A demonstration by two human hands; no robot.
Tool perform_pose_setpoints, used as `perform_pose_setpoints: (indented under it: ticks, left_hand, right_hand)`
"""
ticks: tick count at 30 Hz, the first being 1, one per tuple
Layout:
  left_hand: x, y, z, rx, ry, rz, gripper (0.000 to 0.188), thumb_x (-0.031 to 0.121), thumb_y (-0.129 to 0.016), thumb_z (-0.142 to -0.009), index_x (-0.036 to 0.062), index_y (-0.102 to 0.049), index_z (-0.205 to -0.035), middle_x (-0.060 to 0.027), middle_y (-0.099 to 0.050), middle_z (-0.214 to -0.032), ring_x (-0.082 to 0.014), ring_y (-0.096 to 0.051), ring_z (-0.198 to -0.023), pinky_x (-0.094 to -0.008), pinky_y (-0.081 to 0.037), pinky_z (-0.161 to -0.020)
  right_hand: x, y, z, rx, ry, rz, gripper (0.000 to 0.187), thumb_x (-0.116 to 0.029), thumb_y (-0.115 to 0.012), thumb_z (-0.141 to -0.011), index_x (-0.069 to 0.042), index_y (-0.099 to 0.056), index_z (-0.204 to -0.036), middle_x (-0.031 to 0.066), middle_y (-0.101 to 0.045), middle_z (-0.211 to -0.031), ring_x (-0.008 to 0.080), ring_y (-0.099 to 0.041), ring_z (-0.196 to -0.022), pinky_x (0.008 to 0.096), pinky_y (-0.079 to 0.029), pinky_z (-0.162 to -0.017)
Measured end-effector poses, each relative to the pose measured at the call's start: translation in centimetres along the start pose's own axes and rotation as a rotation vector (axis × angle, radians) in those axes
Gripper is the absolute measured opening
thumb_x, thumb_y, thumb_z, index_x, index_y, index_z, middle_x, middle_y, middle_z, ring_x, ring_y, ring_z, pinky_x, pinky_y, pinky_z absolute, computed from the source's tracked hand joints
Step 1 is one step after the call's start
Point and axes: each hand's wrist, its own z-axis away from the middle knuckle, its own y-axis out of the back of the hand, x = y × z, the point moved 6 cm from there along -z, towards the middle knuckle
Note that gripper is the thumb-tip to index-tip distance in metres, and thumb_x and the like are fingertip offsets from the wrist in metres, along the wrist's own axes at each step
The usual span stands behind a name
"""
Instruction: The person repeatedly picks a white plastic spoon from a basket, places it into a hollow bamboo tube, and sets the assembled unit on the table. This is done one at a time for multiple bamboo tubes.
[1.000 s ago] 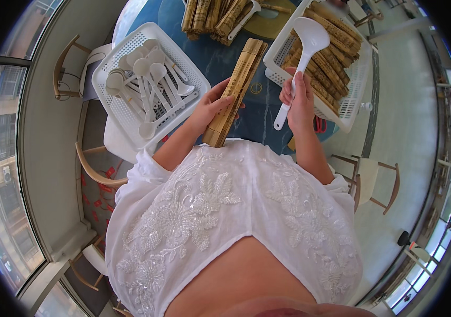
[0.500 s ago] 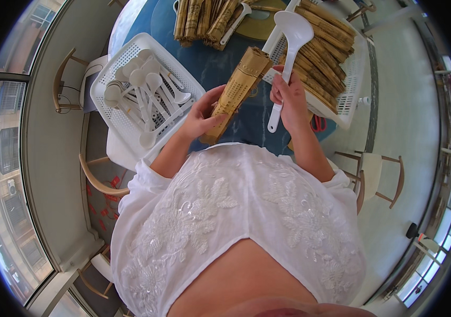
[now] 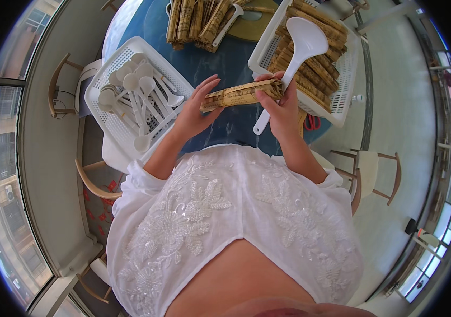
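Observation:
My right hand [image 3: 282,108] is closed around a white ladle [image 3: 310,45], its bowl pointing up and away and its holed handle end pointing down toward me. The same hand also grips the right end of a rolled yellow-brown bundle with dark print [image 3: 242,95], which lies nearly level across the space between my hands. My left hand [image 3: 196,108] is open at the bundle's left end, fingers stretched out and the thumb beneath that end. Whether the palm touches it I cannot tell. The ladle handle passes across the bundle's right end.
A white basket of white ladles and spoons [image 3: 170,126] stands left on the blue table [image 3: 199,58]. At the right, another white basket [image 3: 348,100] holds several similar rolled bundles. More rolls [image 3: 188,24] lie at the far side. Red-handled scissors [image 3: 312,123] rest near the right basket.
The bundle has turned from steeply slanted to nearly level. My right hand has taken hold of its end along with the ladle. My left hand has loosened from its grip, fingers now stretched out.

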Motion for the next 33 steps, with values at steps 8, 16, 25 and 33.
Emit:
perform_pose_setpoints:
  ticks: [8,16,25,33]
  left_hand:
    - [-3.0,-6.0,3.2,-0.125,1.036,1.269,0.045,0.044,-0.043,-0.097,0.0019,-0.052,-0.111,-0.0107,-0.06,-0.109,-0.0215,-0.061,-0.098,-0.035,-0.048,-0.091]
    - [-5.0,-5.6,1.0,0.003,0.881,1.483,0.041,0.024,-0.044,-0.093,0.0077,-0.036,-0.129,-0.0114,-0.057,-0.103,-0.0284,-0.059,-0.101,-0.0442,-0.046,-0.095]
    - [-5.6,-2.9,2.2,-0.221,0.587,1.036,0.07,0.003,-0.049,-0.078,0.0114,-0.024,-0.143,-0.0102,-0.052,-0.1,-0.0221,-0.055,-0.094,-0.0388,-0.046,-0.087]
    - [-4.3,-3.7,2.1,-0.359,0.596,1.19,0.071,0.008,-0.054,-0.075,0.011,-0.026,-0.14,-0.0106,-0.052,-0.104,-0.021,-0.054,-0.097,-0.0375,-0.045,-0.088]
  right_hand:
    - [-0.6,-1.0,2.9,-0.136,0.347,0.359,0.058,0.01,-0.069,-0.071,-0.009,-0.029,-0.109,0.0165,-0.054,-0.106,0.019,-0.057,-0.098,0.031,-0.049,-0.088]
    - [3.2,-0.9,4.9,-0.339,0.008,0.112,0.062,-0.026,-0.078,-0.074,-0.008,-0.038,-0.118,0.0068,-0.039,-0.12,0.0075,-0.041,-0.081,0.0222,-0.039,-0.073]
    - [2.2,2.5,1.4,-0.084,-0.091,-0.17,0.023,-0.021,-0.043,-0.1,-0.006,-0.049,-0.116,0.004,-0.054,-0.091,0.0082,-0.04,-0.07,0.0229,-0.036,-0.066]
    - [-0.7,1.0,-2.3,-0.076,-0.089,-0.322,0.016,-0.021,-0.049,-0.098,-0.01,-0.052,-0.111,0.0039,-0.058,-0.085,0.0143,-0.053,-0.079,0.0346,-0.046,-0.075]
